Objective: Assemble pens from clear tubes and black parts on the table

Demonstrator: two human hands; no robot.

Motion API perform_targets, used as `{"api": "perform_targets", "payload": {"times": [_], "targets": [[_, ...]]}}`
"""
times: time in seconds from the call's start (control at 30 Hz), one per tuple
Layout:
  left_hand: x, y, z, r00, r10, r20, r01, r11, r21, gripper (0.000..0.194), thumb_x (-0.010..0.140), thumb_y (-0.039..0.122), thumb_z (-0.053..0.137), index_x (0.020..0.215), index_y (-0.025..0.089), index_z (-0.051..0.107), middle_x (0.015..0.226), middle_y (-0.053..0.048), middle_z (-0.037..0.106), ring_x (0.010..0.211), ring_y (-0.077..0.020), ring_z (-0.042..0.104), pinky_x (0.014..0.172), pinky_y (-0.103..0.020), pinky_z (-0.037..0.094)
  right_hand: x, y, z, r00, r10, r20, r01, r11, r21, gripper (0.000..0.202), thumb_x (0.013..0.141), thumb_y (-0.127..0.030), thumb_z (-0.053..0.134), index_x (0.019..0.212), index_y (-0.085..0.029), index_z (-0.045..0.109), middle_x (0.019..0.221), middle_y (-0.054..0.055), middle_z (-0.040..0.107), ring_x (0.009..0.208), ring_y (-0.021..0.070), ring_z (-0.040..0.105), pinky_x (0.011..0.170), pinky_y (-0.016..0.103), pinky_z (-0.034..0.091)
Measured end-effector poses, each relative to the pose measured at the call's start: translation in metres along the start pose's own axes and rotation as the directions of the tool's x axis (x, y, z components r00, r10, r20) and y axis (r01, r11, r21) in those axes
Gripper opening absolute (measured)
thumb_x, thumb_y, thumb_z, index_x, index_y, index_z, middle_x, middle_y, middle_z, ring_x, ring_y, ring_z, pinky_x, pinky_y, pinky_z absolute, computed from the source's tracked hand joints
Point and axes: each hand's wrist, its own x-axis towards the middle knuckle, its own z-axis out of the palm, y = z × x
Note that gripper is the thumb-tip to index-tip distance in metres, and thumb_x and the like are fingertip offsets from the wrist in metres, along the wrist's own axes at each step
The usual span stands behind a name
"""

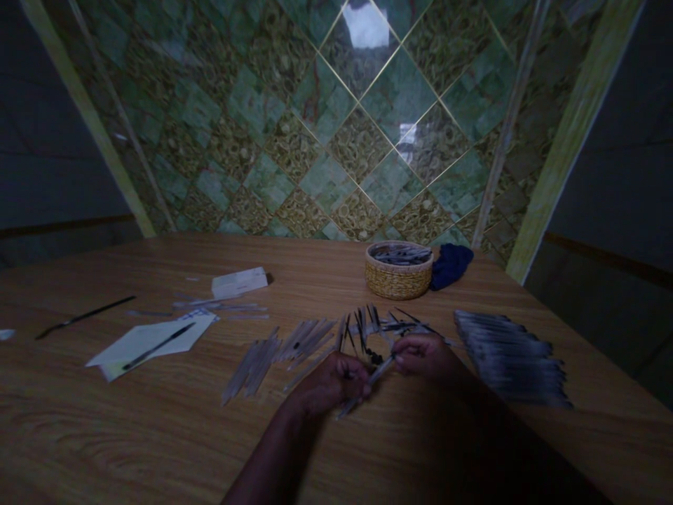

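Note:
Between my two hands a slim clear tube (382, 368) slants up to the right. My left hand (336, 382) is closed around its lower part. At its upper end, my right hand (420, 353) pinches the tube near a dark tip. Just beyond my hands lie small black pieces (374, 356) and scattered dark thin rods (360, 326). Loose clear tubes (255, 365) are spread left of my left hand. A wide row of dark-filled pens (510, 358) lies to the right of my right hand.
A woven basket (398, 270) full of pens stands at the back beside a dark blue cloth (452, 265). Farther left are a white box (240, 282), papers (126, 345) with a black pen (158, 346) on them, and a long black strip (87, 315). A tiled wall rises behind the table.

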Motion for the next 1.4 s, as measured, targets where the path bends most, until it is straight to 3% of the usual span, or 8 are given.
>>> {"api": "perform_targets", "payload": {"times": [0.27, 0.47, 0.7, 0.8, 0.93, 1.03, 1.2, 1.4], "targets": [[0.000, 0.002, 0.001, 0.999, -0.005, 0.033, 0.002, 0.994, 0.107, 0.019, 0.063, 0.031, 0.069, 0.061, 0.012, 0.063, 0.050, 0.003, 0.052, 0.045, -0.0081, 0.040, 0.045, -0.022, 0.028, -0.001, 0.001, -0.003, 0.993, 0.042, 0.114, -0.030, 0.994, -0.106, 0.015, 0.072, -0.032, 0.061, 0.071, -0.017, 0.062, 0.057, -0.001, 0.062, 0.050, 0.0110, 0.054, 0.049, 0.022, 0.040], [-0.002, 0.010, 0.008, 0.999, -0.029, 0.035, 0.022, 0.985, 0.171, 0.014, 0.061, 0.025, 0.065, 0.058, 0.012, 0.061, 0.049, 0.004, 0.047, 0.046, -0.0079, 0.037, 0.045, -0.022, 0.024, -0.005, -0.001, -0.002, 0.975, 0.118, 0.189, -0.082, 0.979, -0.188, 0.029, 0.077, -0.040, 0.055, 0.060, -0.017, 0.058, 0.051, 0.000, 0.060, 0.045, 0.0104, 0.052, 0.044, 0.021, 0.038], [-0.003, 0.010, 0.007, 0.998, -0.046, 0.038, 0.037, 0.979, 0.202, 0.014, 0.060, 0.024, 0.066, 0.056, 0.013, 0.058, 0.050, 0.005, 0.046, 0.047, -0.0079, 0.036, 0.046, -0.022, 0.024, -0.006, 0.005, 0.007, 0.967, 0.212, 0.138, -0.189, 0.969, -0.161, 0.044, 0.079, -0.051, 0.048, 0.050, -0.018, 0.050, 0.038, -0.003, 0.049, 0.033, 0.0079, 0.041, 0.036, 0.020, 0.032], [-0.002, 0.007, 0.004, 0.998, -0.049, 0.041, 0.041, 0.983, 0.181, 0.017, 0.062, 0.026, 0.066, 0.056, 0.014, 0.056, 0.050, 0.005, 0.045, 0.048, -0.0081, 0.035, 0.047, -0.023, 0.023, -0.004, 0.008, 0.004, 0.983, 0.153, 0.105, -0.137, 0.980, -0.143, 0.045, 0.081, -0.054, 0.046, 0.056, -0.018, 0.053, 0.043, -0.002, 0.053, 0.037, 0.0081, 0.046, 0.039, 0.020, 0.035], [-0.001, 0.003, 0.002, 0.999, -0.032, 0.040, 0.024, 0.982, 0.188, 0.017, 0.063, 0.028, 0.066, 0.056, 0.015, 0.056, 0.050, 0.005, 0.044, 0.048, -0.0083, 0.035, 0.047, -0.023, 0.023, -0.002, 0.010, 0.001, 0.986, 0.108, 0.128, -0.098, 0.992, -0.079, 0.033, 0.073, -0.051, 0.060, 0.074, -0.018, 0.058, 0.054, -0.002, 0.061, 0.046, 0.0104, 0.054, 0.045, 0.021, 0.041], [0.000, 0.002, 0.003, 0.999, -0.010, 0.053, -0.001, 0.979, 0.202, 0.016, 0.062, 0.027, 0.065, 0.056, 0.015, 0.057, 0.051, 0.005, 0.044, 0.049, -0.0084, 0.035, 0.048, -0.023, 0.024, -0.002, 0.010, 0.005, 0.983, 0.113, 0.144, -0.102, 0.991, -0.088, 0.034, 0.070, -0.052, 0.062, 0.069, -0.018, 0.057, 0.051, -0.002, 0.059, 0.044, 0.0104, 0.052, 0.045, 0.021, 0.040], [-0.001, 0.005, 0.006, 0.999, -0.009, 0.033, 0.001, 0.973, 0.230, 0.016, 0.061, 0.024, 0.063, 0.053, 0.015, 0.053, 0.050, 0.006, 0.040, 0.049, -0.0080, 0.032, 0.047, -0.024, 0.023, -0.004, 0.007, 0.011, 0.986, 0.135, 0.101, -0.117, 0.979, -0.167, 0.046, 0.078, -0.058, 0.048, 0.052, -0.019, 0.049, 0.042, -0.002, 0.051, 0.036, 0.0085, 0.044, 0.040, 0.021, 0.035], [-0.001, 0.005, 0.007, 1.000, 0.011, 0.017, -0.014, 0.982, 0.189, 0.016, 0.059, 0.023, 0.061, 0.052, 0.016, 0.049, 0.050, 0.006, 0.040, 0.049, -0.0075, 0.032, 0.047, -0.023, 0.023, -0.002, 0.009, 0.007, 0.981, 0.135, 0.143, -0.127, 0.990, -0.067, 0.038, 0.069, -0.056, 0.061, 0.072, -0.019, 0.055, 0.051, -0.003, 0.059, 0.043, 0.0107, 0.052, 0.043, 0.021, 0.039]]}}
